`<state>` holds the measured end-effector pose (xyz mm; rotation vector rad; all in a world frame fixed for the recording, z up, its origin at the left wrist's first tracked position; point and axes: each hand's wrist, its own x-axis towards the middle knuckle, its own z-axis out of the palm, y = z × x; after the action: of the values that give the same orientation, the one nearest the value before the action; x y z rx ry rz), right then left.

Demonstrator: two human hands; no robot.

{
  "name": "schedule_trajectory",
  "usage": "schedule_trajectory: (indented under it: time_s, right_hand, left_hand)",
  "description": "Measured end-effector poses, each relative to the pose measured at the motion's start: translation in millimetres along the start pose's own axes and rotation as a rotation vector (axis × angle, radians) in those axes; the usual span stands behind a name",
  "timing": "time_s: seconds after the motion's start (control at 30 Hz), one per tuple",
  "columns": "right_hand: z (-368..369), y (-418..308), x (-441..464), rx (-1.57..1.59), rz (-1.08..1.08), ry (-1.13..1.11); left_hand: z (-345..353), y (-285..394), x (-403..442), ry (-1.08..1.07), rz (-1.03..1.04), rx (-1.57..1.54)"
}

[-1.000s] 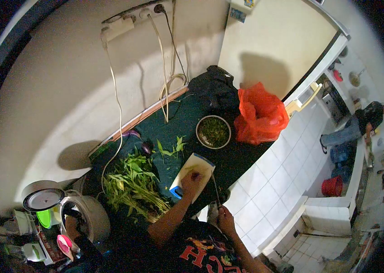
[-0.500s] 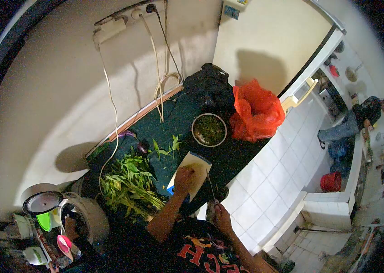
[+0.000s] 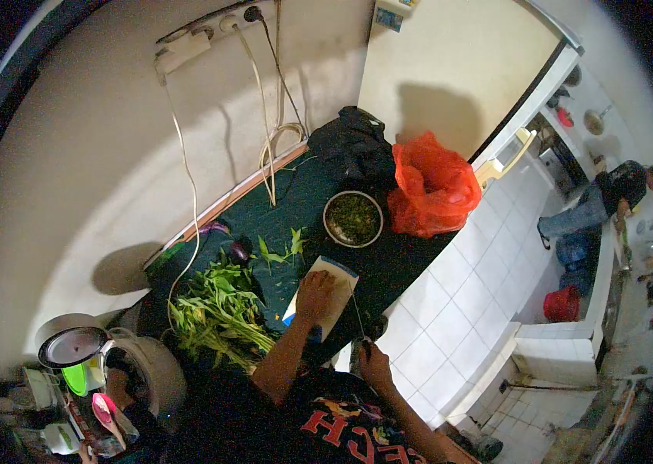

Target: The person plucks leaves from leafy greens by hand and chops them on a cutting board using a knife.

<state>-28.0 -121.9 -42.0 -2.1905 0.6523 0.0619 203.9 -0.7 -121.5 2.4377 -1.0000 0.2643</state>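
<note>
My left hand [image 3: 314, 297] lies on the white cutting board [image 3: 337, 303] with blue ends, its fingers stretched out over the surface. Whatever is under the palm is hidden. My right hand [image 3: 375, 366] grips a knife [image 3: 357, 315] by its handle, the thin blade pointing away along the board's right edge. Beyond the board stands a white-rimmed bowl [image 3: 353, 219] of chopped greens. To the left of my left hand is a heap of leafy green stems [image 3: 222, 313], with a purple eggplant [image 3: 241, 249] behind it and a few loose leaves [image 3: 284, 251] nearby.
A red plastic bag [image 3: 435, 189] and a black bag [image 3: 351, 143] sit at the back of the dark green tabletop [image 3: 253, 213]. A white cord [image 3: 189, 174] crosses its left side. Another person's hand [image 3: 116, 387] is at the pot [image 3: 158, 371], lower left; another person [image 3: 608, 197] stands far right.
My left hand has shifted slightly up the board and its fingers have flattened out. My right hand has turned a little, still holding the knife beside the board.
</note>
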Motion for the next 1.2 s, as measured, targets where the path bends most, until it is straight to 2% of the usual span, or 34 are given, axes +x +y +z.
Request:
schedule_trajectory:
  time_s: [0.07, 0.13, 0.2, 0.3, 0.43, 0.5, 0.73, 0.8, 0.9, 1.0, 1.13, 1.2]
  right_hand:
    - [3.9, 1.6, 1.8, 0.035, 0.075, 0.001]
    - [10.2, 13.0, 6.7, -0.011, 0.028, -0.009]
    - [14.1, 21.4, 8.9, -0.055, -0.018, -0.019]
    - [9.9, 11.8, 11.7, -0.126, -0.013, -0.066]
    - [8.2, -0.2, 14.2, -0.09, 0.063, -0.048]
    - [5.3, -7.5, 15.1, -0.09, 0.105, -0.054]
    - [-1.1, -4.4, 12.1, 0.04, 0.058, -0.076]
    - [-1.9, -4.8, 11.1, -0.028, 0.024, -0.064]
    - [5.0, 1.8, 11.0, -0.038, 0.027, -0.025]
    - [16.6, 13.2, 16.6, -0.111, 0.026, -0.071]
    - [21.8, 14.6, 17.7, -0.172, -0.024, -0.07]
    - [20.0, 13.3, 19.0, -0.158, 0.025, -0.13]
  left_hand:
    - [-22.1, -5.1, 4.5, -0.025, 0.054, 0.031]
    - [-28.7, -14.2, 1.4, -0.046, 0.107, 0.062]
    - [-19.3, -24.9, -7.8, -0.107, -0.149, -0.155]
    - [-7.6, -34.7, -17.4, -0.024, -0.205, -0.128]
    - [-16.2, -8.5, -3.8, -0.104, -0.192, -0.145]
    - [-1.9, 6.8, 0.4, -0.209, -0.103, -0.023]
    - [36.4, -0.2, -4.1, -0.155, -0.043, -0.128]
    - [42.0, -7.6, -8.3, -0.265, -0.063, -0.08]
    - [33.0, -10.1, -12.0, -0.186, -0.032, -0.041]
    - [7.0, -2.0, -2.6, -0.207, -0.02, -0.02]
    - [14.7, 5.0, -3.2, -0.171, -0.067, 0.033]
    - [26.0, 4.8, -2.0, -0.25, -0.193, 0.045]
